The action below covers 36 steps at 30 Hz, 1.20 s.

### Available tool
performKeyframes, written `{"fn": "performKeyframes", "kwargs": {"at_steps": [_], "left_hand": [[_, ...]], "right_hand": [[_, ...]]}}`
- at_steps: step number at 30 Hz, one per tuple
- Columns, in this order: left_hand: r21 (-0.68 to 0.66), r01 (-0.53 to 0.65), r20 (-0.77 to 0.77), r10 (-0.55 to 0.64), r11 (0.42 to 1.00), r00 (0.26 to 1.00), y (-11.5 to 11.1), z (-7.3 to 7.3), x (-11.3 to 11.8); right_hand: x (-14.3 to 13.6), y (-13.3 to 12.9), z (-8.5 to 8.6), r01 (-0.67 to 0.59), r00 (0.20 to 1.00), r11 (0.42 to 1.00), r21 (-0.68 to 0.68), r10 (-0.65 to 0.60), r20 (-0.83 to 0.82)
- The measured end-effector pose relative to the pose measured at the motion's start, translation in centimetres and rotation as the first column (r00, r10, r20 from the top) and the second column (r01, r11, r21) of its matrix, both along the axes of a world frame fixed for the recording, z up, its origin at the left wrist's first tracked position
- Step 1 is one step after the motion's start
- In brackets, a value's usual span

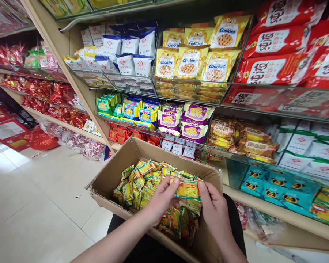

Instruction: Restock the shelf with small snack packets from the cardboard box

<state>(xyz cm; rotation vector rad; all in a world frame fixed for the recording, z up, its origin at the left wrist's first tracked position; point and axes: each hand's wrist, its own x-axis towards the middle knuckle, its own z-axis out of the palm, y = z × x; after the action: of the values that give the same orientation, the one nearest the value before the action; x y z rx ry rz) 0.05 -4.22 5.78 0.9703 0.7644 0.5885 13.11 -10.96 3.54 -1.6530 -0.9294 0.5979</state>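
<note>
While glass-fronted shelves (285,88) crowd the whole far side, the action sits low, in an open cardboard box (159,152) heaped with small yellow-and-green wrapped snack packets (137,184). Straight ahead, yellow Cookies bags (189,62) stand in rows, white-and-blue bags (126,64) to their left, big red bags (276,42) stacked to their right. One level down, it's purple-and-cream soda biscuit packs (194,122) next to blue-and-yellow packs (146,113), with brown packs (244,135) further right and teal packs (274,186) lower still. Over on the left, a red plastic bag (41,138) slumps on the tiled floor (44,215). What stands in the way? The box's far wall rises between the heap and the lowest shelves, and the glass fronts screen the stock behind. Both forearms reach in over the near side of the box, and dark trousers (235,219) show beside it.

Now to the hands! The left hand (163,195) and the right hand (215,208) share one orange-and-green packet (190,189), its printed face turned up, held above the box's right part. The left thumb lies across its left end, the right thumb presses its right end; the fingers close around it from beneath, mostly hidden. Just below lie more packets; whether they touch it, I can't tell.
</note>
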Motion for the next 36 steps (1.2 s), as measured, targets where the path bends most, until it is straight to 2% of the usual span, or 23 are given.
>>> {"fn": "performKeyframes", "kwargs": {"at_steps": [2,4,9,13,15,17,20,22,24,26,28,30,33,36], "left_hand": [[0.167,-0.123,-0.103,0.142,0.978,0.985,-0.5,-0.8,0.4],[0.303,-0.172,-0.145,0.224,0.937,0.964,-0.8,-1.4,0.8],[0.504,-0.152,-0.154,0.262,0.85,0.953,-0.4,-1.3,1.0],[0.646,-0.133,-0.208,0.341,0.752,0.917,0.2,-0.8,0.4],[0.634,-0.111,-0.222,0.318,0.765,0.922,0.3,-0.7,0.1],[0.566,-0.093,-0.212,0.253,0.819,0.944,0.3,-0.8,-0.2],[0.441,-0.107,-0.132,0.183,0.891,0.974,-0.1,-1.0,-0.2],[0.387,-0.122,-0.094,0.171,0.914,0.981,-0.4,-1.1,0.0],[0.413,-0.123,-0.132,0.193,0.902,0.972,-0.6,-1.2,0.2],[0.505,-0.114,-0.207,0.248,0.856,0.946,-0.6,-1.3,0.2],[0.592,-0.098,-0.254,0.301,0.8,0.919,-0.7,-1.2,0.2],[0.634,-0.083,-0.263,0.315,0.769,0.912,-0.9,-1.0,0.3],[0.635,-0.059,-0.254,0.28,0.77,0.926,-1.2,-0.7,0.5],[0.593,-0.093,-0.211,0.265,0.8,0.941,-1.3,-0.6,0.7]], "right_hand": [[-0.5,-0.2,-0.6,0.083,0.996,0.996,-0.026,-0.082,0.032],[-0.9,-0.2,-1.0,0.135,0.989,0.99,-0.034,-0.133,0.057],[-1.3,0.0,-1.3,0.156,0.986,0.988,0.001,-0.156,0.061],[-1.2,-0.3,-1.5,0.158,0.982,0.984,0.086,-0.165,0.091],[-1.1,-0.6,-1.6,0.128,0.987,0.986,0.109,-0.137,0.081],[-1.0,-0.7,-1.8,0.098,0.994,0.988,0.116,-0.102,0.031],[-1.0,-0.7,-2.0,0.079,0.986,0.99,0.118,-0.06,-0.156],[-1.0,-0.5,-2.1,0.079,0.949,0.99,0.116,-0.039,-0.313],[-0.9,-0.4,-2.2,0.064,0.907,0.993,0.1,-0.016,-0.421],[-0.7,-0.4,-2.4,0.038,0.891,0.996,0.083,0.004,-0.455],[-0.5,-0.6,-2.6,0.026,0.91,0.997,0.072,0.006,-0.415],[-0.5,-0.9,-2.7,0.036,0.943,0.998,0.057,-0.015,-0.332],[-0.7,-1.2,-2.5,0.078,0.972,0.996,0.035,-0.068,-0.227],[-0.8,-1.4,-1.9,0.104,0.979,0.992,0.068,-0.09,-0.185]]}}
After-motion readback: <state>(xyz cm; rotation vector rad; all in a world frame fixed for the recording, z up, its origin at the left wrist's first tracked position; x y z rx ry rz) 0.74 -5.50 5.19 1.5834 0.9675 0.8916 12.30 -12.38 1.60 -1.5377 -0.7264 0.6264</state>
